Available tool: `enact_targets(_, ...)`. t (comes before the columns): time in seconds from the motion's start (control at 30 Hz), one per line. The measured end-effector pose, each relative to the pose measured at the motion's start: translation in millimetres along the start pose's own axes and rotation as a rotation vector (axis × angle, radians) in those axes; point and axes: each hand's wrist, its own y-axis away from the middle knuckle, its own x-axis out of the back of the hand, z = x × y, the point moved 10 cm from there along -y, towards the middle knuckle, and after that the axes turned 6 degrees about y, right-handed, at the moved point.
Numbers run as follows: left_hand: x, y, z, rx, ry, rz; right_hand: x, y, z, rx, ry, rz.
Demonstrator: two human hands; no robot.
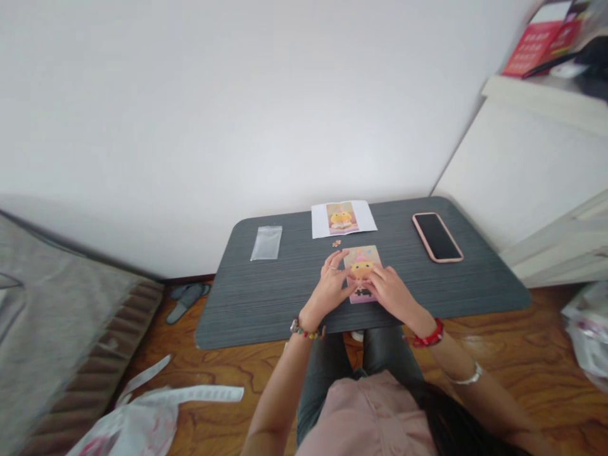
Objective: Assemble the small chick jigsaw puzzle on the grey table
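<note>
A small jigsaw puzzle (362, 254) with a yellow cartoon figure lies on the dark table, mostly filled, with a dark gap in its lower part. My left hand (329, 282) rests at its left edge with fingers spread, the thumb reaching toward the gap. On the right side of the puzzle, my right hand (390, 290) has its fingers bent and drawn together near that gap; whatever is between them is hidden. A few loose puzzle pieces (337, 243) lie just behind the puzzle. Farther back is a creased paper sheet (365, 218) printed with the same picture.
A clear plastic bag (266, 243) lies at the left of the table (266, 297). A phone in a pink case (437, 237) lies at the right. A white wall stands behind, and a white cabinet (536, 152) adjoins the right side.
</note>
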Motion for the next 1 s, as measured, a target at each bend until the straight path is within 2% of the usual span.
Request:
enact_targets(0.17, -30.2, -16.1, 5.4, 0.021, -0.009, -0.03, -4.2, 13.7, 26.5, -0.021, 0.105, -0.025)
enact_targets(0.4, -49.3, -20.9, -0.9, 0.136, -0.09, -0.098, -20.5, 18.8, 39.9, -0.017, 0.132, -0.092)
enact_targets(0.67, -61.0, -17.0, -1.5, 0.139, -0.111, -0.084, -31.8, 24.5, 43.9, 0.001, 0.079, -0.143)
enact_targets(1.0, -59.4, -12.4, 1.8, 0.151, -0.087, -0.107, -31.9, 24.4, 40.4, 0.012, 0.012, -0.171)
